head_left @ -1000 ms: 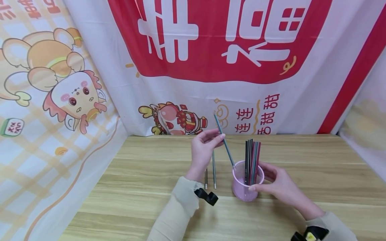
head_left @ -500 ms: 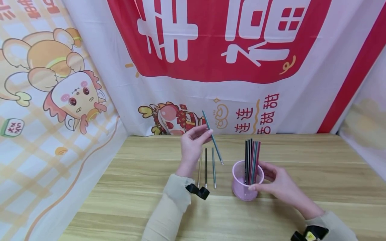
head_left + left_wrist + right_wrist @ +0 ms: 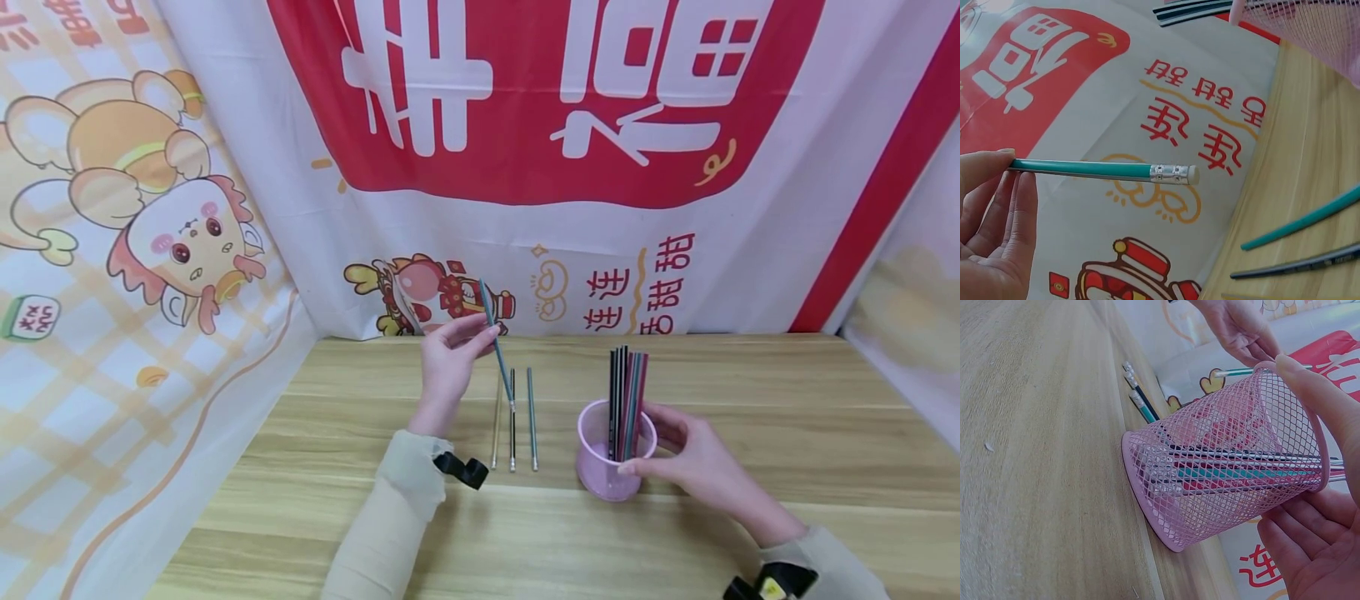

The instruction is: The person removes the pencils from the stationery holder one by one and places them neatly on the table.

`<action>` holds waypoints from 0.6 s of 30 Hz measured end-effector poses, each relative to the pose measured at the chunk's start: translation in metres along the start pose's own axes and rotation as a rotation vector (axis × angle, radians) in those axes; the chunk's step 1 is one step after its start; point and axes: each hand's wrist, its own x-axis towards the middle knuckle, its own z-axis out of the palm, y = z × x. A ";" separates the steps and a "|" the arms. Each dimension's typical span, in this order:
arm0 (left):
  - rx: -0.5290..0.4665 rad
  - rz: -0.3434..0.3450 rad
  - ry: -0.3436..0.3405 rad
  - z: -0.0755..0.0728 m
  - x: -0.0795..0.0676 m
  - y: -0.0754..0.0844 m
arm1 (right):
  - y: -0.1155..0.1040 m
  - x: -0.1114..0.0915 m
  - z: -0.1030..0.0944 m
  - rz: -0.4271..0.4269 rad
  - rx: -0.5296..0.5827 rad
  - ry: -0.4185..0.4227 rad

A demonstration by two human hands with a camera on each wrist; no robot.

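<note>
My left hand (image 3: 447,367) pinches a green pencil (image 3: 1085,167) between thumb and fingers, above the table's far side. The pencil slants, its white eraser end pointing down and right. With thumb and fingers around the rim, my right hand (image 3: 693,454) grips a pink mesh pencil cup (image 3: 609,485), which stands upright on the table. Several dark, green and red pencils (image 3: 628,400) stand in it, eraser ends down. Between the hands lie a green pencil (image 3: 532,425), a black pencil (image 3: 512,442) and a light brown pencil (image 3: 497,425), side by side on the wood.
The wooden table (image 3: 300,508) ends at a white and red printed cloth (image 3: 525,225) hanging behind it. Another printed cloth (image 3: 142,375) borders the left side. A pale cloth (image 3: 907,317) hangs at the right.
My left hand has moved left with the green pencil, from the cup's rim to over the pencils on the table. The right hand and cup have stayed in place.
</note>
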 end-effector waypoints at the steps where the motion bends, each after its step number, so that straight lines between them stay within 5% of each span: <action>1: 0.008 -0.001 0.000 -0.002 0.001 -0.001 | 0.000 0.000 0.000 0.001 -0.001 0.000; 18: 0.182 -0.075 -0.021 -0.027 0.009 -0.014 | 0.001 0.000 -0.001 0.000 -0.007 -0.003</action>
